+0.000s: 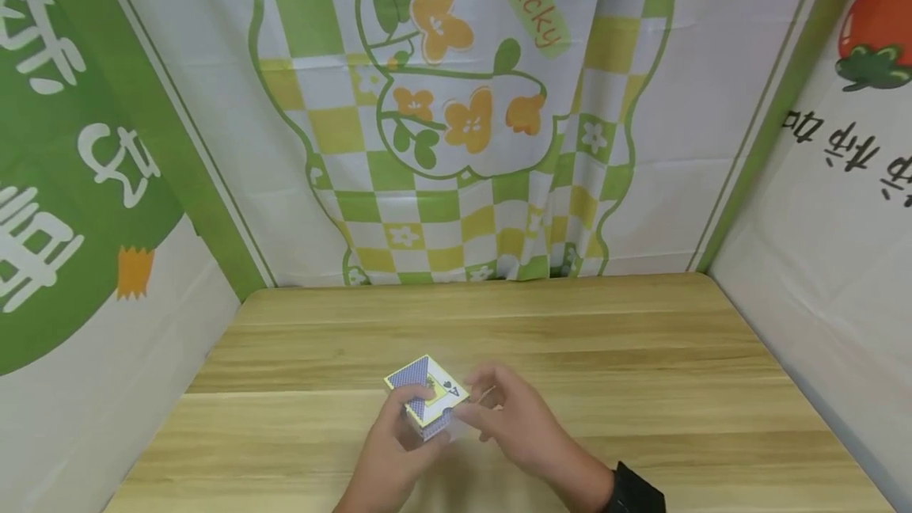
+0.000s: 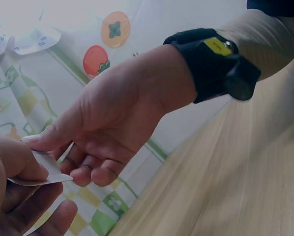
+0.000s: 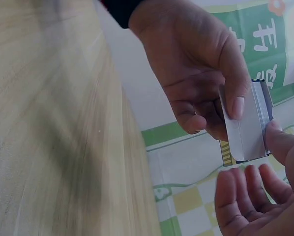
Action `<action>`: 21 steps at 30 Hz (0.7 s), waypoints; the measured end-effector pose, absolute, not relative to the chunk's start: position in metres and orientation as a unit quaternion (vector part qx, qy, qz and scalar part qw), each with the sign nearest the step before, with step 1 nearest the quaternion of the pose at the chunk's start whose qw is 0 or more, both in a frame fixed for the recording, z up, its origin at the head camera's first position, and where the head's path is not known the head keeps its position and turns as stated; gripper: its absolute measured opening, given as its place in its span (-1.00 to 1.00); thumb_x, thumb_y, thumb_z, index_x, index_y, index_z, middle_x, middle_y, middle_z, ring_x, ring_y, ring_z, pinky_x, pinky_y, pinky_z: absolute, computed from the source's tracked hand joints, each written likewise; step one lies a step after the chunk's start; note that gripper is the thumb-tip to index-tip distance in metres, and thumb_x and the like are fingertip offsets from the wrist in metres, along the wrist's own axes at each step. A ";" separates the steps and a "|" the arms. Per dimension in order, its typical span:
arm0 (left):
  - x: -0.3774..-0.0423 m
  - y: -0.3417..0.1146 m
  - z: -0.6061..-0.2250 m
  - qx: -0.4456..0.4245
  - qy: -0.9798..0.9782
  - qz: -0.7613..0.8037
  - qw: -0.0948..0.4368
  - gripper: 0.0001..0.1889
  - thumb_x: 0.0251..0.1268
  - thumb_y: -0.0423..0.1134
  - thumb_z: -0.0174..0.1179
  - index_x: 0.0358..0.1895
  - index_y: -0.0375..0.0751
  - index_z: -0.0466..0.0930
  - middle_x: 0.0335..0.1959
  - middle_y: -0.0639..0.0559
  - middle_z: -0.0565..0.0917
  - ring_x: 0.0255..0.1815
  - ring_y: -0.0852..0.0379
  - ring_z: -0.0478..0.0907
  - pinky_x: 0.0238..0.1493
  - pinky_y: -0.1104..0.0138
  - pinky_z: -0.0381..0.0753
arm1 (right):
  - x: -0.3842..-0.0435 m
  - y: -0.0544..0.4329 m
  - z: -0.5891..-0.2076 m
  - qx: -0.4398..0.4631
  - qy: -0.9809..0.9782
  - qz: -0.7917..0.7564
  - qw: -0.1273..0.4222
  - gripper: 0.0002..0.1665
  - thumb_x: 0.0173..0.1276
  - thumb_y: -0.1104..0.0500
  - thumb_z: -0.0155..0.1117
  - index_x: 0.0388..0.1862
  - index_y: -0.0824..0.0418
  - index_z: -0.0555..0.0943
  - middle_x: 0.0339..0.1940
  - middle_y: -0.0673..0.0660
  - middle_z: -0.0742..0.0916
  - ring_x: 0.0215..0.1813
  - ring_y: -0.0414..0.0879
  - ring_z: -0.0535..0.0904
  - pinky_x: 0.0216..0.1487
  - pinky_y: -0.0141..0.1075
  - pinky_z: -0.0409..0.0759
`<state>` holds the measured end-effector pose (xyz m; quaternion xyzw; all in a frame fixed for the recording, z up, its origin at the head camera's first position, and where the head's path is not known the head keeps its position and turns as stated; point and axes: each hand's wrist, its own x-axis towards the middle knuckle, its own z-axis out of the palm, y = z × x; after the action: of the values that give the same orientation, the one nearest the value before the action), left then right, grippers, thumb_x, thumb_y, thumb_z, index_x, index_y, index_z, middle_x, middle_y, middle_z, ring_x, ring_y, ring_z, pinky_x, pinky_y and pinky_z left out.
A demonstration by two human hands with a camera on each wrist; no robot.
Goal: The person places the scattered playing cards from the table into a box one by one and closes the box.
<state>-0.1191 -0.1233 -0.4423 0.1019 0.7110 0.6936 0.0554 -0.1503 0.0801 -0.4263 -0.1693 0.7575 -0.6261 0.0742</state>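
A playing card box (image 1: 416,374), patterned blue and white with yellow edges, shows an ace of spades mark in the head view. My left hand (image 1: 390,446) grips it, thumb across the printed top and fingers below. At the box's right end is my right hand (image 1: 530,422). The right wrist view shows the right thumb (image 3: 279,140) touching the box edge, while the other fingers (image 3: 245,196) are loosely bent and apart from it. A pale panel of the box (image 3: 250,123) faces that camera. Whatever is inside the box is hidden.
Both hands are above a wooden table (image 1: 299,339). Behind it hangs a green and yellow checked curtain (image 1: 442,204). Printed cloth walls stand at the left (image 1: 207,275) and right (image 1: 784,260). A dark band (image 2: 206,64) wraps the right wrist.
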 end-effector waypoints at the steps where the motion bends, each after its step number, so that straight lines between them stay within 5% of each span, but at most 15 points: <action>1: -0.118 -0.123 -0.442 0.105 0.713 0.691 0.058 -0.44 0.23 -0.45 0.32 0.23 -0.21 0.27 0.28 -0.46 0.35 0.08 -0.15 0.62 -0.01 0.20 0.73 | -0.151 0.079 -0.427 -0.172 0.765 -0.617 0.067 -0.62 0.37 0.08 0.42 0.05 0.23 0.57 -0.18 0.12 0.67 -0.26 -0.10 0.63 -0.35 -0.30 0.68; 10: -0.118 -0.124 -0.443 0.112 0.715 0.687 0.061 -0.45 0.22 -0.42 0.34 0.22 -0.18 0.30 0.29 -0.40 0.36 0.04 -0.11 0.64 -0.04 0.24 0.72 | -0.151 0.081 -0.433 -0.216 0.790 -0.566 0.097 -0.66 0.53 -0.04 0.19 -0.01 0.17 0.71 -0.20 0.02 0.76 -0.25 -0.17 0.63 -0.26 -0.31 0.63; 21: -0.117 -0.124 -0.444 0.138 0.739 0.654 0.089 -0.43 0.27 -0.30 0.36 0.26 -0.09 0.27 0.23 -0.35 0.44 0.00 -0.10 0.64 -0.07 0.23 0.72 | -0.150 0.080 -0.433 -0.156 0.717 -0.658 0.171 -0.59 0.50 -0.04 0.21 -0.05 0.30 0.68 -0.21 0.07 0.75 -0.12 -0.09 0.63 -0.07 -0.21 0.64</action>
<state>-0.1175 -0.1243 -0.4442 0.1381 0.7388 0.6536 0.0888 -0.1505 0.0805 -0.4330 -0.1563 0.7165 -0.6580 0.1709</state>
